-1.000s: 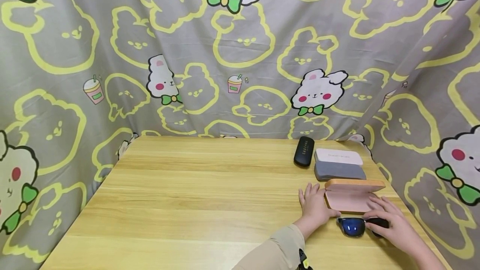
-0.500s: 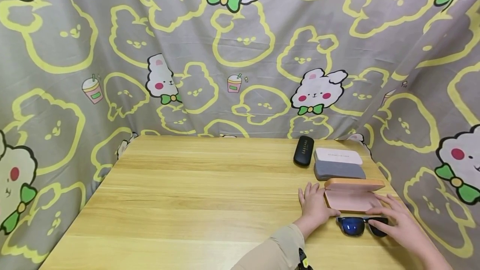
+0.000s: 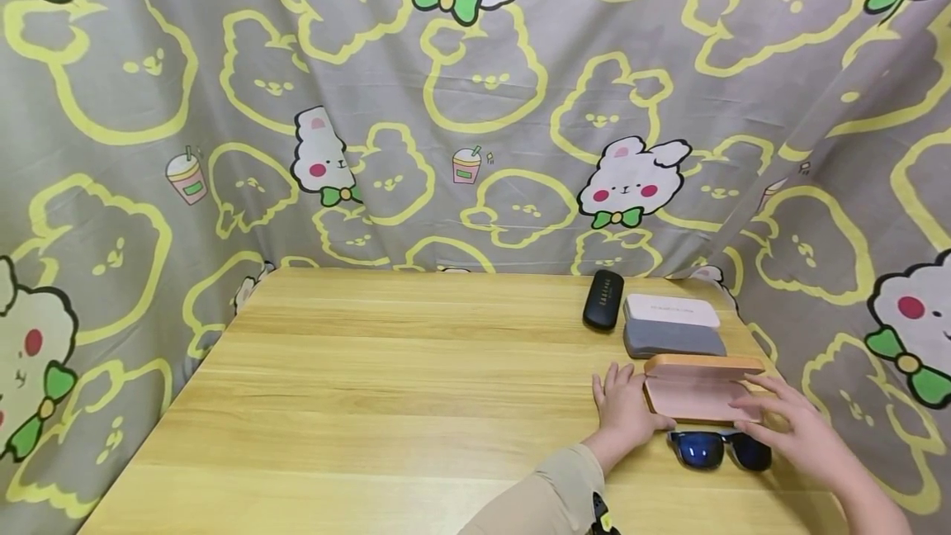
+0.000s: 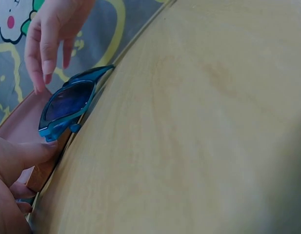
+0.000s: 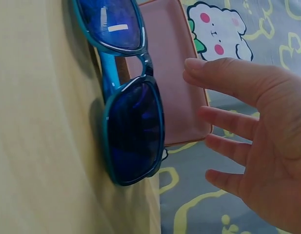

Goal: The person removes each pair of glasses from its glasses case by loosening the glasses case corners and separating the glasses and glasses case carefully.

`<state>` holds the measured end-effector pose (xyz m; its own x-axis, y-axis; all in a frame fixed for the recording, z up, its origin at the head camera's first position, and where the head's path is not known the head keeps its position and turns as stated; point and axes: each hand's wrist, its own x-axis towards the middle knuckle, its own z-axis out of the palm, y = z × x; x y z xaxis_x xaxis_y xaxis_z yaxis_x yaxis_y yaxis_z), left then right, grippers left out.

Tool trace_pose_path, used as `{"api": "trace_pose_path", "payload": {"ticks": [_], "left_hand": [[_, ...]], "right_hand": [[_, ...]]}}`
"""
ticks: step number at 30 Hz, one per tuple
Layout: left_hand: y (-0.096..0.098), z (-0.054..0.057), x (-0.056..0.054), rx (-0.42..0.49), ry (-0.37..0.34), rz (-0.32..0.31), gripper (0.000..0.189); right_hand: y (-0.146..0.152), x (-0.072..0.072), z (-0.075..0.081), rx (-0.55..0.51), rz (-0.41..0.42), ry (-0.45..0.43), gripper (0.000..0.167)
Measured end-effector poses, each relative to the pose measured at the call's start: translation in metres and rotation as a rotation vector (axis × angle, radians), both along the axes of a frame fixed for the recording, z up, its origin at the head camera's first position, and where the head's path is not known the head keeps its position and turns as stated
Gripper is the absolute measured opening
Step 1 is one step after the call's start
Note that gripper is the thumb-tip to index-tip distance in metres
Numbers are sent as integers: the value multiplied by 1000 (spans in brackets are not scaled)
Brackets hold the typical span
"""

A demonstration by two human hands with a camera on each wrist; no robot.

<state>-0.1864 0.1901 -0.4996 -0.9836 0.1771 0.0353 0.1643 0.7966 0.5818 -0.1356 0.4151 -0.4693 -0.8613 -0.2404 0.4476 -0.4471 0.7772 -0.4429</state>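
Dark sunglasses with blue lenses (image 3: 701, 450) rest on the table just in front of an open glasses case (image 3: 694, 400) with a pink lining and an orange-brown outside. My left hand (image 3: 622, 413) is at the case's left end, fingers spread and thumb along its front corner; in the left wrist view that thumb lies close to the sunglasses (image 4: 70, 103). My right hand (image 3: 798, 429) hovers over the case's right end, fingers loosely bent and holding nothing. Seen from the right wrist, its fingers are apart from the sunglasses (image 5: 133, 129), and the pink interior (image 5: 177, 92) shows bare.
Behind the open case lies a grey and white glasses case (image 3: 674, 337), with a black glasses case (image 3: 603, 300) to its left near the back edge. The wooden table (image 3: 386, 403) extends left. A patterned curtain (image 3: 401, 89) borders the back and sides.
My right hand has let go of the sunglasses and drawn off up and to the right, uncovering the right lens. The left hand stays at the case.
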Motion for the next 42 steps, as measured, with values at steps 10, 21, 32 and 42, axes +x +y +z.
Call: {"api": "trace_pose_path", "payload": {"ticks": [10,21,32,42], "left_hand": [[0,1,0,-17,-15,0,67],[0,-2,-2,-9,-9,-2,65],[0,-1,-2,-17,-15,0,67],[2,-1,-2,-25,-19,-1,67]], "right_hand": [[0,-6,21,112,-129,-55,22],[-4,-23,43,134,-181,-40,19],[-8,-40,49,127,-198,-95,28],[-9,-56,43,102,-178,-156,40]]}}
